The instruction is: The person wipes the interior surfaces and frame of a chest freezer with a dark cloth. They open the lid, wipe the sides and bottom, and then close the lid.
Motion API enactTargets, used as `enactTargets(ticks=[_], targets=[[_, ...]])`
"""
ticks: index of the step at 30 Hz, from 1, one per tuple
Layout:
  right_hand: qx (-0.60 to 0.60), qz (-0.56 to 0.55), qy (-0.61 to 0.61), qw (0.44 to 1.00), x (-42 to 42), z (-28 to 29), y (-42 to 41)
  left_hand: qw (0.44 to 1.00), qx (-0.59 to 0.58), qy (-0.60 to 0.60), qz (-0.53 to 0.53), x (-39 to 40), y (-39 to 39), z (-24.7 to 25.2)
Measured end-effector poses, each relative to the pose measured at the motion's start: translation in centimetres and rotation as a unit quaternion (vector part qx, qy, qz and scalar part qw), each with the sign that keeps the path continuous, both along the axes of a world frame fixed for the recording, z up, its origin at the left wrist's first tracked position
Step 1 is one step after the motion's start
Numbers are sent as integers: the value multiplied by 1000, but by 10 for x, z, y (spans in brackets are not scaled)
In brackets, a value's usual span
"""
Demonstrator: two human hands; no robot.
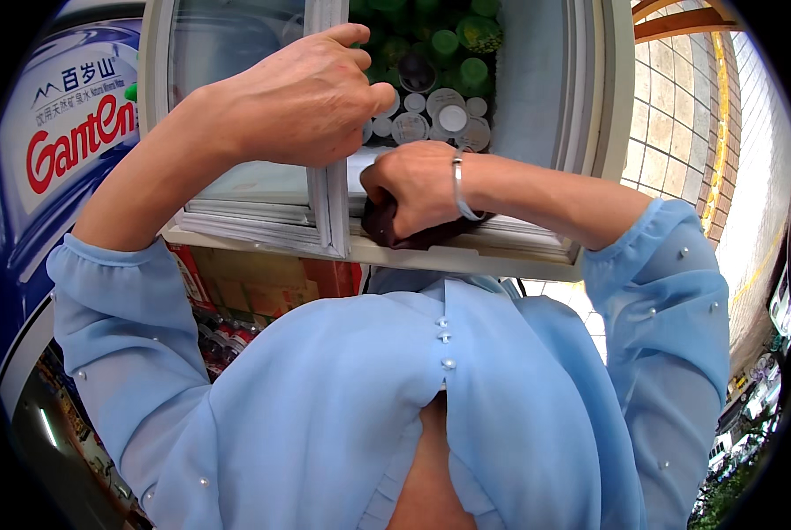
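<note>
A chest cooler (pixel 409 262) with sliding glass lids lies right before me. My left hand (pixel 296 99) is over the white frame bar (pixel 332 212) of the left glass lid (pixel 256 182). Its fingers reach past the bar's right edge; whether they grip it is hidden. My right hand (pixel 419 185), with a silver bracelet at the wrist, is closed on a dark maroon cloth (pixel 442 233) at the cooler's near rim. Beyond it, in the open right half, stand several bottles with green caps (pixel 445 43) and containers with white lids (pixel 453 119).
A large blue Ganten water display (pixel 71 126) stands close on the left. Below the cooler are cardboard boxes (pixel 256 281) and packed bottles (pixel 223 341). Tiled pavement (pixel 667 119) runs along the right, with a wooden piece of furniture (pixel 687 25) at the top right.
</note>
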State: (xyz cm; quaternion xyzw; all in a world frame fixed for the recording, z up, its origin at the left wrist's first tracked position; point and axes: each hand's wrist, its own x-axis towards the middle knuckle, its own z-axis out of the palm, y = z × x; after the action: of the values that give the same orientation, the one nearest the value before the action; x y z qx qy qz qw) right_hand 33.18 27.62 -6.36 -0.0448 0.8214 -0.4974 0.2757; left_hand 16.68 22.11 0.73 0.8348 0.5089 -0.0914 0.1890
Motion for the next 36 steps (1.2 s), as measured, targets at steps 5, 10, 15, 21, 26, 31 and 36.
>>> enactTargets(ticks=[5,10,15,21,26,31,36], targets=[[95,128,-116,980,-11,18,9,999,35,-16,-5,-2,-2,-16],[127,167,-121,970,4,25,30,999,-39,7,32,3,-2,-15],[30,31,-45,998,-7,8,6,999,-26,19,17,4,1,-29],[112,132,-125,977,0,19,23,999,42,0,5,-1,-5,-40],[91,123,-120,981,19,18,40,999,-18,-11,42,1,-5,-36],[-149,-41,42,987,5,-9,13,996,63,-43,53,1,-10,-40],[-52,-50,143,987,11,-16,-4,993,102,-32,41,-2,-10,-41]])
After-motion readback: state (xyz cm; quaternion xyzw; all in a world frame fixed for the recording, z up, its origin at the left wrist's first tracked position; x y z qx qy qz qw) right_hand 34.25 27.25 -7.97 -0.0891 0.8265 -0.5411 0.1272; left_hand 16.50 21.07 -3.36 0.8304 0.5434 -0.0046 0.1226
